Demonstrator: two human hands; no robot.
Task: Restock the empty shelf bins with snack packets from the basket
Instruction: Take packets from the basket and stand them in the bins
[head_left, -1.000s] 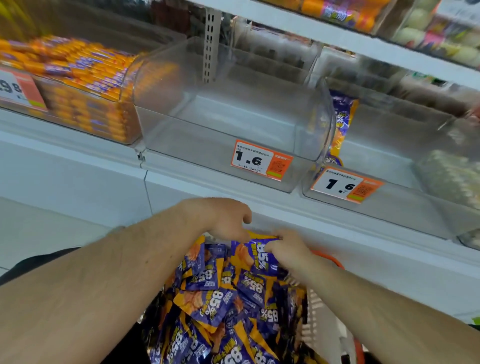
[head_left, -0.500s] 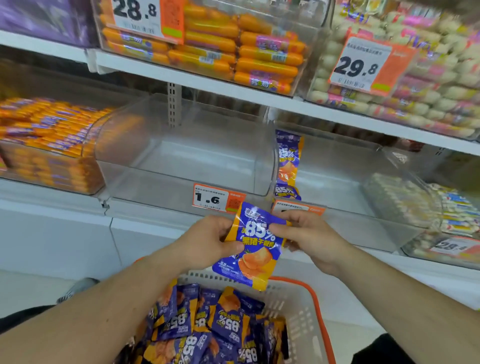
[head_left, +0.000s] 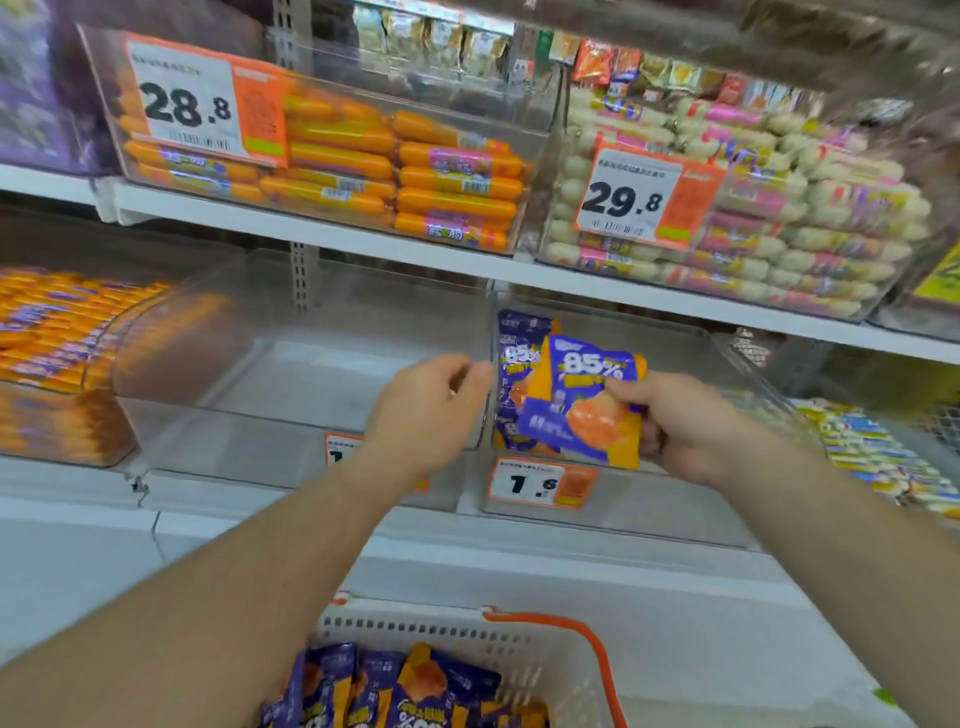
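My right hand (head_left: 680, 421) grips a purple and orange snack packet (head_left: 582, 405) marked 85%, held up at the front of the right clear bin (head_left: 675, 499). Another packet of the same kind (head_left: 514, 358) stands inside that bin against its left wall. My left hand (head_left: 426, 405) hovers beside the packet with loosely curled fingers and holds nothing, in front of the empty middle bin (head_left: 291, 374). The white basket (head_left: 467, 634) with an orange handle sits below, holding several more packets (head_left: 410, 686).
A bin of orange sausage sticks (head_left: 57, 353) fills the left of the same shelf. The shelf above carries a bin of orange sausages (head_left: 363, 161) and a bin of pale pink-labelled sausages (head_left: 769, 228). Price tags hang on the bin fronts.
Both hands pulled one packet out of the basket and lifted it to the shelf. My left hand has let go of it, and my right hand carries it toward the right bin.
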